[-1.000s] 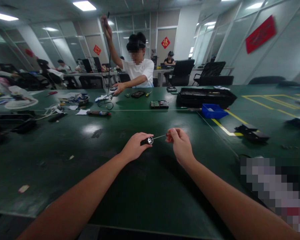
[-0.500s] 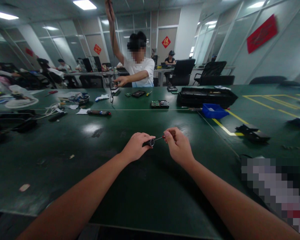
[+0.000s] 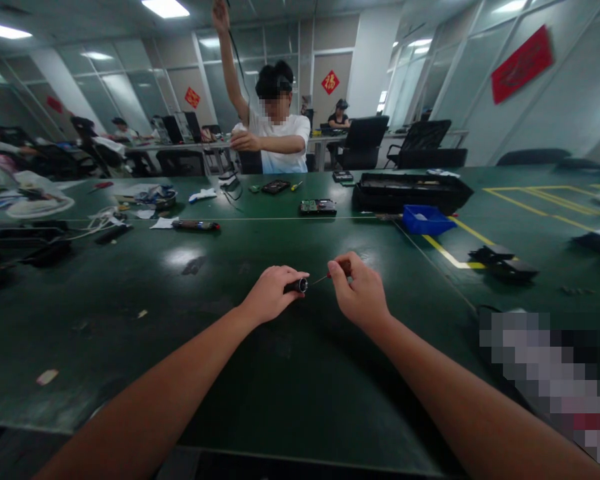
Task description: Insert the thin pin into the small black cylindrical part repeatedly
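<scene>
Just above the green table, my left hand is closed around a small black cylinder. Its round end with a pale ring faces right, and the rest is hidden under my fingers. I cannot tell for sure what kind of part it is. My right hand grips a screwdriver by its brownish-red handle. The thin shaft points left and down toward the ringed end of the cylinder, with its tip close to the rim; whether they touch I cannot tell.
Beyond my hands lie a circuit-board device, a blue tray and a long black housing. Black parts sit at right, a dark tool and white cables at left. Across the table a person raises one arm.
My right hand has turned the screwdriver slightly, its shaft lower against the cylinder's end. My left hand holds still. The person opposite has lifted their lower hand off the table.
</scene>
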A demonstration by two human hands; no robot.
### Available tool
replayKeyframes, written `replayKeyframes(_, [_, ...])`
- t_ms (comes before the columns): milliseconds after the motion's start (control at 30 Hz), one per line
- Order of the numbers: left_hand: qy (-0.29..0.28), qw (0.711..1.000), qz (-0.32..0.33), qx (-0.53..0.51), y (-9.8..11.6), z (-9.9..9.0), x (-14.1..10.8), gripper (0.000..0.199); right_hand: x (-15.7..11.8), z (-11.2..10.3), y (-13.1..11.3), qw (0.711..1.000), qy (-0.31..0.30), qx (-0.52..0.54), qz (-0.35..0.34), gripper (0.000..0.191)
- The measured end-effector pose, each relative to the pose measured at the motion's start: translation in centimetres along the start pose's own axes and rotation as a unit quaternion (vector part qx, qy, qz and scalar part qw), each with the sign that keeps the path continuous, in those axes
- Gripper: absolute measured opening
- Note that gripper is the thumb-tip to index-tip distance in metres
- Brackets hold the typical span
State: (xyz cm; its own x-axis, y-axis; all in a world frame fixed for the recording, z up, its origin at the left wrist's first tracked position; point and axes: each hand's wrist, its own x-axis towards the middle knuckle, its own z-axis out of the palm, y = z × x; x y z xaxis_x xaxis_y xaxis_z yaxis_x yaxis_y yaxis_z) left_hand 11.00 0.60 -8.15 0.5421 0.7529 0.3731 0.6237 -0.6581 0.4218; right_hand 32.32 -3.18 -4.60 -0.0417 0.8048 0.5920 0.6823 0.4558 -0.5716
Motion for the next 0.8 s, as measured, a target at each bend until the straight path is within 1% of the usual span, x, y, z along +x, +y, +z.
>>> replayKeyframes(200, [0.003,0.999,-0.021,-0.026,0.01,0.03,-0.01,0.042,-0.03,-0.06,0.08,1.0,0.018,0.023,0.0,0.02])
replayKeyframes(367, [0.005,0.999,-0.023,-0.034,0.05,0.1,-0.02,0.043,-0.25,0.08,0.08,0.999,0.025,0.045,-0.001,0.02])
replayKeyframes(600, [0.008,0.999,-0.023,-0.04,-0.24,0.25,0.04,0.044,-0.16,0.16,0.03,0.999,-0.015,0.035,-0.007,0.02])
replayKeyframes(800, [0.006,0.999,-0.029,-0.04,-0.2,0.22,0.04,0.045,-0.09,0.14,-0.05,0.999,-0.027,0.036,0.002,0.02])
